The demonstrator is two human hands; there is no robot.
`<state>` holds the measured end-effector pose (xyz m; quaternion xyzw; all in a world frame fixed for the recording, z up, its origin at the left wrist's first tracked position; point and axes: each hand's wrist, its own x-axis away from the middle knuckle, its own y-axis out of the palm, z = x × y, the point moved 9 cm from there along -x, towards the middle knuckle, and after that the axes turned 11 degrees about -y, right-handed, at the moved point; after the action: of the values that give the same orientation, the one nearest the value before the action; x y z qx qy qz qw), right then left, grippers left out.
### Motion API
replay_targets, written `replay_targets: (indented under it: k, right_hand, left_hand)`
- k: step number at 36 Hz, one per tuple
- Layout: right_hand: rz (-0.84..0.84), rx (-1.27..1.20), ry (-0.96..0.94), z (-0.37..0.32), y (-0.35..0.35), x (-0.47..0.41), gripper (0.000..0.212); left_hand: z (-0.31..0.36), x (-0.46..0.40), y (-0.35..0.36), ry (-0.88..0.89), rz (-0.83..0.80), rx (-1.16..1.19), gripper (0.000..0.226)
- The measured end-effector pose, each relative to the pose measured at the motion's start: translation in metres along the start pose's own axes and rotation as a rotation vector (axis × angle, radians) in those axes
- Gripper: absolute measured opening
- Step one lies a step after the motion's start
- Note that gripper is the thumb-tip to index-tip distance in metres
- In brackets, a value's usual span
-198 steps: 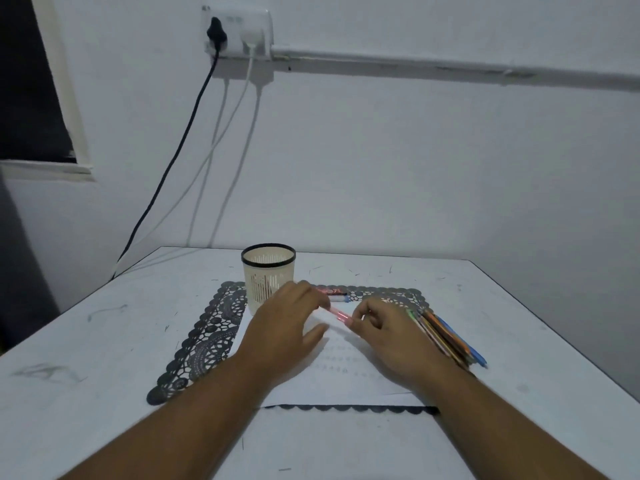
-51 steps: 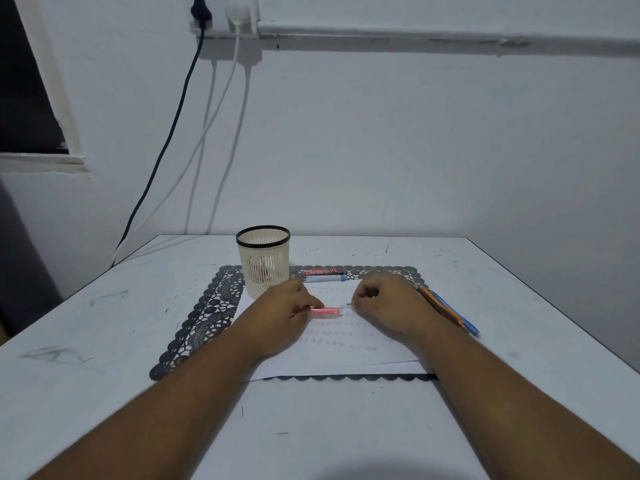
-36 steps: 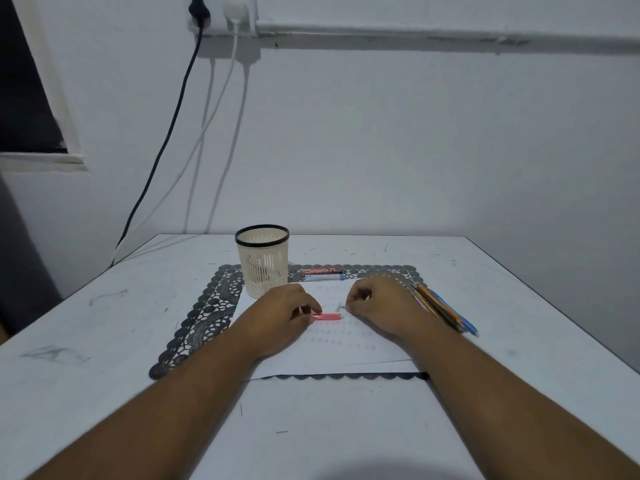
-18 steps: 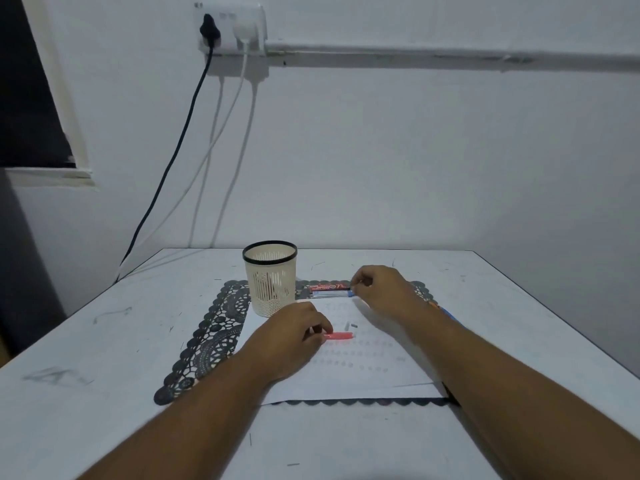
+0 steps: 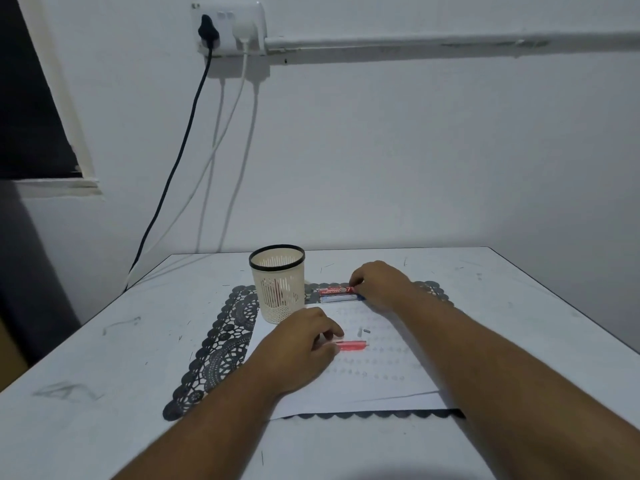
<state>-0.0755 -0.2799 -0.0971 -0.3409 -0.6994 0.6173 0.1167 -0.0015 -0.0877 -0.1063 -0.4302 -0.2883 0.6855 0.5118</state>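
Right hand (image 5: 381,284) fingers curled, pinching end of small red box (image 5: 334,290): likely light, stiff, slick; best gripped across long sides. Left hand (image 5: 298,344) pinches pink mechanical pencil (image 5: 351,345): thin, rolls easily.

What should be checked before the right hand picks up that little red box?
1. Left hand pinches the pink pencil, which lies on the paper: ok.
2. Right hand touches the red box at its end: ok.
3. Firm grip on the box: cannot tell.
4. Small grey piece lies loose near the pencil's tip, not touching it: ok.
5. Mesh cup stands upright: ok.
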Motion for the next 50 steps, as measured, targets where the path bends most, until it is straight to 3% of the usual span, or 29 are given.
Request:
replay_targets:
  k: [4, 9, 16, 20, 29, 44, 50]
  right_hand:
    - [0.018, -0.091, 0.011, 0.002, -0.001, 0.005, 0.013]
    - [0.128, -0.236, 0.025, 0.004, -0.006, 0.012, 0.022]
    - [0.405, -0.799, 0.097, -0.005, -0.029, 0.043, 0.004]
    - [0.350, -0.725, 0.052, -0.012, -0.037, 0.054, 0.004]
    - [0.242, -0.682, -0.041, -0.044, -0.032, 0.095, 0.011]
    - [0.259, -0.971, -0.066, -0.065, -0.029, 0.112, 0.004]
    - [0.260, -1.065, -0.094, -0.062, -0.034, 0.115, 0.017]
  left_hand:
    - [0.000, 0.000, -0.001, -0.001, 0.008, 0.005, 0.024]
    - [0.000, 0.002, -0.006, -0.012, 0.035, 0.040, 0.023]
    - [0.000, 0.003, -0.013, -0.024, 0.093, 0.049, 0.032]
    - [0.002, 0.006, -0.026, -0.012, 0.262, 0.063, 0.017]
    - [0.010, 0.010, -0.049, 0.035, 0.485, -0.118, 0.043]
    - [0.015, 0.009, -0.042, 0.087, 0.452, -0.239, 0.021]
    - [0.018, 0.010, -0.040, 0.091, 0.448, -0.221, 0.021]
